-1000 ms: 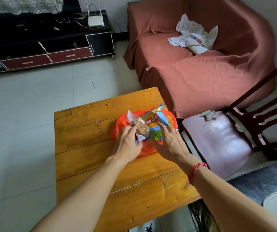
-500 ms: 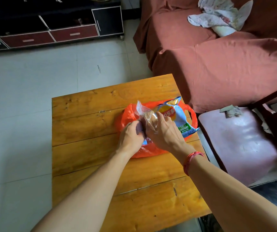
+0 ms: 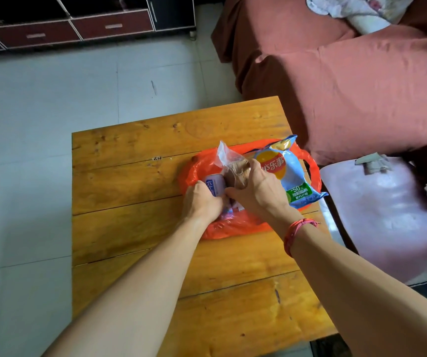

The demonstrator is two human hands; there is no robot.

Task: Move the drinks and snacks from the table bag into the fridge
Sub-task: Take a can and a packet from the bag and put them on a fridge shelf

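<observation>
An orange plastic bag (image 3: 235,228) lies flat on the wooden table (image 3: 135,176). On it rest a blue chip bag (image 3: 291,176), a clear-wrapped brown pastry (image 3: 235,167) and a blue-and-white drink can (image 3: 213,185). My left hand (image 3: 202,202) grips the near end of the can. My right hand (image 3: 256,191) curls its fingers over the wrapped pastry, just right of the can, with a red string bracelet on that wrist. The can's lower part is hidden under both hands.
A sofa under a reddish cover (image 3: 349,78) stands behind the table on the right. A chair with a pale pink seat (image 3: 387,215) is close to the table's right edge. A dark low cabinet (image 3: 78,24) runs along the far wall across the tiled floor (image 3: 39,112).
The view has tilted down and closer to the table. My right hand moved from the chip bag onto the wrapped pastry, and the drink can now shows by my left hand.
</observation>
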